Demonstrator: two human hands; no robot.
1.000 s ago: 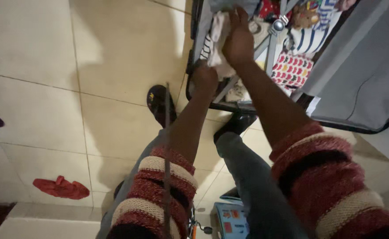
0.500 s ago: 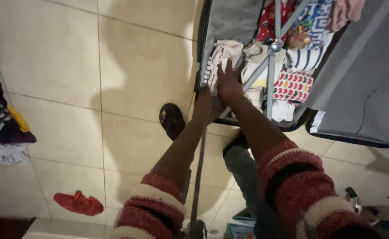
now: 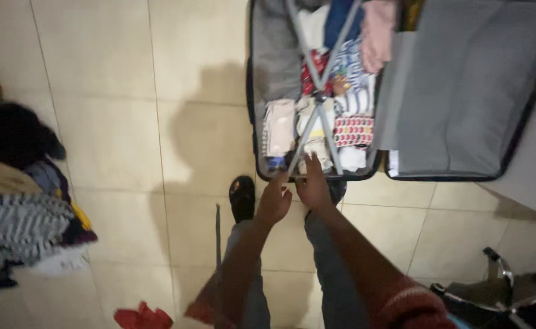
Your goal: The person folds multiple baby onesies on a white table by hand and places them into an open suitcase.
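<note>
Large cream floor tiles (image 3: 115, 122) with thin dark grout lines are stretching across the room, and light from behind is casting a soft shadow (image 3: 213, 134) over them. A heap of clothes (image 3: 21, 201) is lying along the left edge, a red cloth (image 3: 141, 318) is sitting near the bottom, and a metal chair base (image 3: 502, 286) is showing at lower right.

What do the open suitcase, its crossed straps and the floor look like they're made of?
Suitcase: likely fabric-lined; its grey inside looks matte and slightly creased. The dark rim could be plastic, hard to tell.
Crossed straps: seemingly woven webbing, flat and grey.
Floor: probably glazed ceramic tile, cream, with grout lines and a faint sheen.
</note>
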